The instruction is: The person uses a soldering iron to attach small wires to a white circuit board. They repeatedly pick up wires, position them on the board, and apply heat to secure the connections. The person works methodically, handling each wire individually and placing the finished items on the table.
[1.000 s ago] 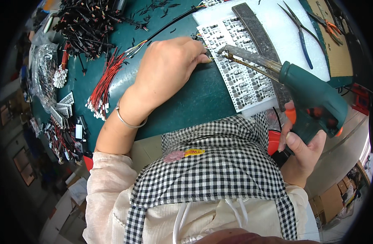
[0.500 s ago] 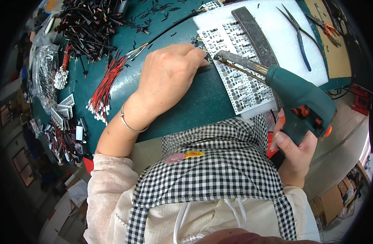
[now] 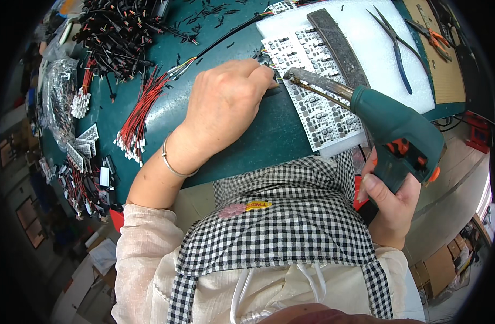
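Observation:
A green soldering gun (image 3: 401, 127) is gripped in my right hand (image 3: 392, 202), its thumb and fingers wrapped round the handle. Its metal tip reaches left to the edge of a white circuit board panel (image 3: 320, 110) with rows of small components. Close by that edge, my left hand (image 3: 226, 97) is closed in a pinch on a black wire (image 3: 275, 79), mostly hidden under the fingers. The pinching fingertips and the gun's tip are a short way apart. More thin coloured wires (image 3: 263, 51) meet the panel just beyond my left knuckles.
Under the panel lies a white foam sheet (image 3: 390, 65), with a dark flat bar (image 3: 339, 46) across the panel and blue-handled pliers (image 3: 398, 54) to the right. Orange-handled pliers (image 3: 436, 39) lie farther right. Red wires (image 3: 145, 110) and a heap of black cables (image 3: 118, 38) occupy the left.
My left hand and wrist have shifted very slightly to the right. The soldering gun has barely moved, its tip staying by the panel's edge.

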The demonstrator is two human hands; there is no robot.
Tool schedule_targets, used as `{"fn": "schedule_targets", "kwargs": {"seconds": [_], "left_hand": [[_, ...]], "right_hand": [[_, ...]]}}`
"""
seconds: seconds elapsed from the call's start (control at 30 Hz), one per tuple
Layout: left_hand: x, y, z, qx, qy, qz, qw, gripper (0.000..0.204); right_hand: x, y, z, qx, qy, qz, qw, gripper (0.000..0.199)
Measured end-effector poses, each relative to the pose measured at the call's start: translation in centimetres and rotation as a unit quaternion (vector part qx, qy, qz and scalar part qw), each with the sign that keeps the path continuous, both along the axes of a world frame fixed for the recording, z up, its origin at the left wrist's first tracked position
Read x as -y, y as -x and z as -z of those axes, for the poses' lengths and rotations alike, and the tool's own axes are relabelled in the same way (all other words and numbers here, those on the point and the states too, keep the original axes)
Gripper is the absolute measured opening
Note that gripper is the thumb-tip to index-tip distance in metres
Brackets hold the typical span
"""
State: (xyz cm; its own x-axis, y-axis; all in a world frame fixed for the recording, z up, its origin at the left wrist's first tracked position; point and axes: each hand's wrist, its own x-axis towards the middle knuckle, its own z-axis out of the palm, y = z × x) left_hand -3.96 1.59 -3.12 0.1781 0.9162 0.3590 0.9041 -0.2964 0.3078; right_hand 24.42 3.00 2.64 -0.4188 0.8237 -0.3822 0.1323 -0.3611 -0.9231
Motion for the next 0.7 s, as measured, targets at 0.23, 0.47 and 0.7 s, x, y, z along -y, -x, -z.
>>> {"fn": "schedule_targets", "kwargs": {"seconds": [0.23, 0.47, 0.7], "left_hand": [[-0.1, 0.0, 0.0, -0.001, 0.003, 0.003, 1.000, 0.015], [-0.2, -0.2, 0.1, 0.011, 0.004, 0.004, 1.000, 0.015], [0.7, 0.0, -0.5, -0.021, 0.029, -0.005, 0.999, 0.010]], "right_hand": [[-0.2, 0.4, 0.3, 0.007, -0.014, 0.040, 0.999, 0.052], [-1.4, 0.4, 0.3, -0.032, -0.086, 0.066, 0.994, 0.069], [-2.1, -1.1, 0.7, -0.105, -0.038, -0.001, 0.994, 0.067]]}}
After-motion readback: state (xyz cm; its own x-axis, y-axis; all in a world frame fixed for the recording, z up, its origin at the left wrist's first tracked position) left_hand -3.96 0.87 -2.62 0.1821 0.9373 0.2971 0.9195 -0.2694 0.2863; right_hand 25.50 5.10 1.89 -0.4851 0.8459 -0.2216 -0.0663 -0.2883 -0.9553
